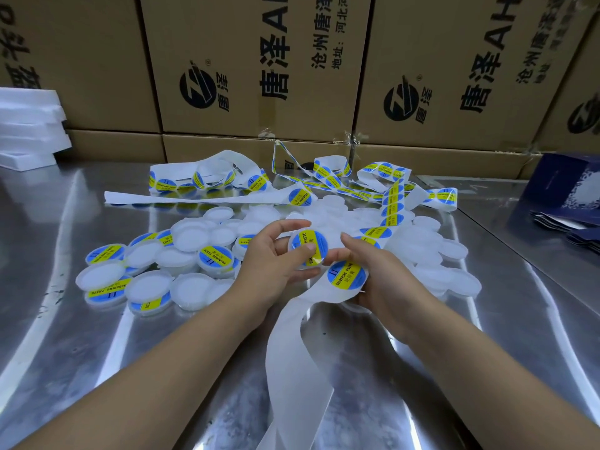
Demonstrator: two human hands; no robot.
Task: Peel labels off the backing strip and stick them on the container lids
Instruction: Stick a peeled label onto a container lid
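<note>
Toward the near edge of the steel worktop (97,352), open metal shows on either side of the forearms. Only the white tail of the backing strip (292,345) runs down between them to the bottom of the view. Farther out the room is tight. A heap of labelled lids (156,271) crowds the left, plain white lids (438,251) spread to the right, and loops of label-bearing strip (389,203) tangle behind them.

Above the middle of the heap the left hand (272,264) holds one lid (308,246), tilted toward the camera. Its fingers (285,227) curl round the rim and the thumb presses on the blue and yellow label already on the lid. The right hand (380,274) sits just beside it, with its thumb reaching to the lid's rim. Its fingers are clamped on the backing strip, where the next label (346,275) lies just below the held lid.

Printed cardboard boxes (253,60) wall off the far edge. White foam trays (29,128) are stacked at the far left, and dark blue packets (568,193) lie at the far right.
</note>
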